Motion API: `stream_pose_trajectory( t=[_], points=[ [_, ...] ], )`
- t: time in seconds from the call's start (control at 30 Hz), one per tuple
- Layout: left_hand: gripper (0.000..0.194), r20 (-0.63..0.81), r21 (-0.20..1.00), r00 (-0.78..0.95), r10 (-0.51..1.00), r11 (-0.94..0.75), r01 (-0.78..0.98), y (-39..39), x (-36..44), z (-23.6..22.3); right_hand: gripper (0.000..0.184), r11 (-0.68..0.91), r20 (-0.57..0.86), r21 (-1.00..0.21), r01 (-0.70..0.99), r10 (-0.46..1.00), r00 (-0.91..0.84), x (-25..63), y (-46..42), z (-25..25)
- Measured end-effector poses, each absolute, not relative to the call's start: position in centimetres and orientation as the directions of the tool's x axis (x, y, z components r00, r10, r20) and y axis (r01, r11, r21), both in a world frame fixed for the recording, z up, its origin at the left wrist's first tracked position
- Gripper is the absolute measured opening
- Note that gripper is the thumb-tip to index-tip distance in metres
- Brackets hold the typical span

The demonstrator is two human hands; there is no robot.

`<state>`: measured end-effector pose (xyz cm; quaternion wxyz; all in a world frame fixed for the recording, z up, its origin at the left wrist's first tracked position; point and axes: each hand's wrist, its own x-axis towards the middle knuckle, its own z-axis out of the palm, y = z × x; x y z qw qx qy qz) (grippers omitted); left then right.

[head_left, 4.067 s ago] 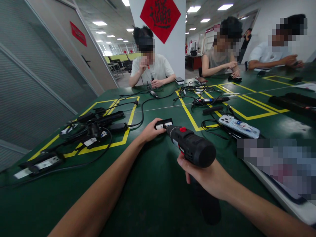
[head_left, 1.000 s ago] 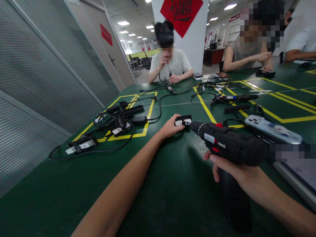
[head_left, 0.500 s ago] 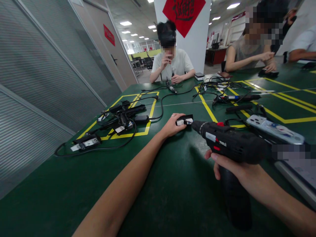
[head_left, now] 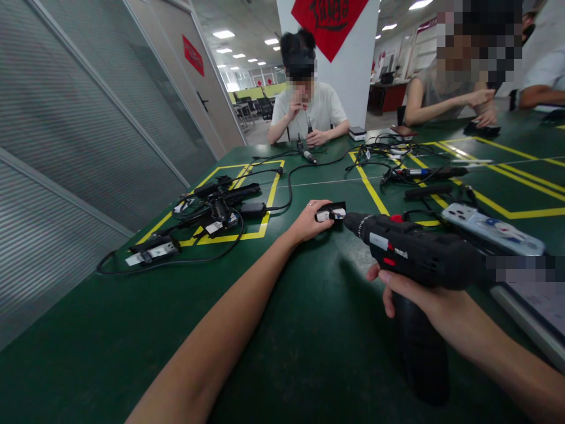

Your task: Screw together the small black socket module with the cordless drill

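My right hand (head_left: 415, 288) is wrapped round the grip of a black cordless drill (head_left: 419, 247) with red buttons. The drill lies level, its chuck pointing left at a small black-and-white box-like part (head_left: 332, 212). That part rests on the green table (head_left: 309, 330), and my left hand (head_left: 311, 221) grips its left end, fingers behind and thumb in front. The chuck's tip appears right at the part's right end; whether a bit touches it I cannot tell. Small wires seem to show on the part's pale face.
Left, a tangle of black devices and cables (head_left: 220, 209) lies by yellow tape, with another black-and-white part (head_left: 154, 250) in front. Right are a phone-like case (head_left: 492, 228), a laptop-like device (head_left: 529, 318) and a pen-shaped tool (head_left: 432, 173). Two people (head_left: 309, 112) (head_left: 454, 106) sit across the table.
Both hands, the drill and the part hold nearly the same positions. The camera view has shifted very slightly.
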<state>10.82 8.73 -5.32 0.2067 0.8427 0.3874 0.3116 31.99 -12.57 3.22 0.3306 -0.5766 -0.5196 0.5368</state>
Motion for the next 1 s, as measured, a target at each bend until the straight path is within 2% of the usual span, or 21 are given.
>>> stream_pose_trajectory(
  t=[0.6, 0.87, 1.0],
  points=[
    [0.055, 0.357, 0.601, 0.495, 0.792, -0.6, 0.527, 8.53, 10.91, -5.19, 0.033, -0.238, -0.282, -0.901, 0.363, 0.957, -0.074, 32.29, -12.53, 3.17],
    [0.054, 0.362, 0.587, 0.507, 0.782, -0.614, 0.527, 8.64, 10.94, -5.16, 0.027, -0.228, -0.266, -0.923, 0.309, 0.96, -0.085, 31.91, -12.57, 3.58],
    [0.056, 0.363, 0.599, 0.508, 0.781, -0.613, 0.515, 8.96, 10.97, -5.46, 0.033, -0.222, -0.253, -0.923, 0.316, 0.965, -0.063, 31.83, -12.49, 3.29]
  ],
)
